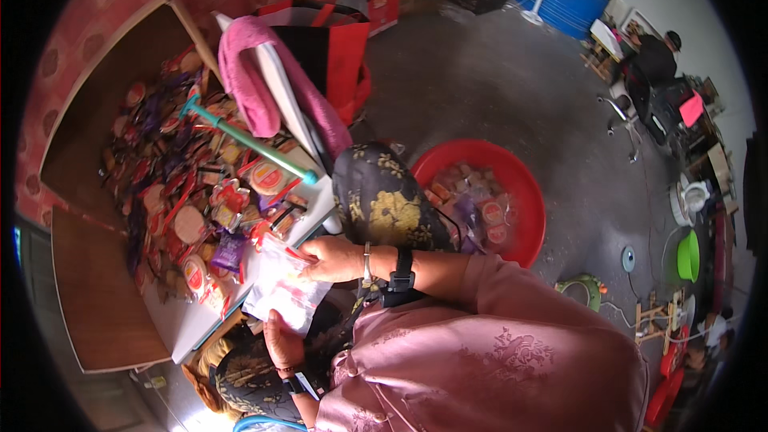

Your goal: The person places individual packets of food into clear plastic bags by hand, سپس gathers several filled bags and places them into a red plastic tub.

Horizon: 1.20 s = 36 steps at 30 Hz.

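Note:
A clear plastic bag with a red strip near its upper edge is stretched between my hands, over the near edge of a white tabletop. My right hand pinches the bag's upper side. Below, my left hand grips its lower side with the thumb on top. Glare hides what the bag holds, if anything. Just beyond lies a heap of small wrapped packets, among them round pinkish discs and a purple packet. A teal rod with a T-shaped end rests across the heap.
Brown boards wall the table's far sides. A pink towel drapes over a white panel beside it. On the floor a red basin contains more packets. A red-and-black bag stands behind. Across the room, a person is near a chair.

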### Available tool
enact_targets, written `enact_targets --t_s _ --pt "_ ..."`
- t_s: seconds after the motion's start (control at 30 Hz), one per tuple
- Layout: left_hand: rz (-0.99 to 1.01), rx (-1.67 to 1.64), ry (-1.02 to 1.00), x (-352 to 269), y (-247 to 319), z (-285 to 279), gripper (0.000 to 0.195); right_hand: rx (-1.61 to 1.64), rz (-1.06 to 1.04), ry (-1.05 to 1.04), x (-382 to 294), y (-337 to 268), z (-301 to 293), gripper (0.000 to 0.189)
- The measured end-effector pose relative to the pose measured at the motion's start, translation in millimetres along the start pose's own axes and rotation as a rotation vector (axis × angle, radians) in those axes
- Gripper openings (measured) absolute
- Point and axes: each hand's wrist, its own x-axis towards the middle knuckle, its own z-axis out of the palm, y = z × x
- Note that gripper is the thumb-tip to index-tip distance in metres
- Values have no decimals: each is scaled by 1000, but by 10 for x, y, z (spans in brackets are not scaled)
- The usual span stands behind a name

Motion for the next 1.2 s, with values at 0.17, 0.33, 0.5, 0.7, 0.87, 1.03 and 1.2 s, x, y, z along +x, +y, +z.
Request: enact_targets --t_s 0.17,0.33,0.5,0.7,0.87,1.03,1.2 --pt "-65 -122 -227 158 -22 -348 40 381 -147 211 -127 -141 -520 35" --pt "-131 -143 -110 119 -16 -202 29 854 -350 441 -691 -325 -1623 24" --pt "-144 -54 -25 118 -26 -176 29 778 -257 854 -1520 153 -2522 21" --pt "-163 -52 -71 148 1 -78 24 838 174 1267 -2281 1308 -2761 24" --pt "-196 -33 -23 185 -11 -108 23 1042 403 1270 -2875 3157 -2297 15" --pt "-197 -39 49 126 -11 -284 23 1287 677 1281 -2984 4338 -1581 10" --pt "-256 2 92 276 -73 -219 22 1320 749 1428 -2975 4752 -1774 14"
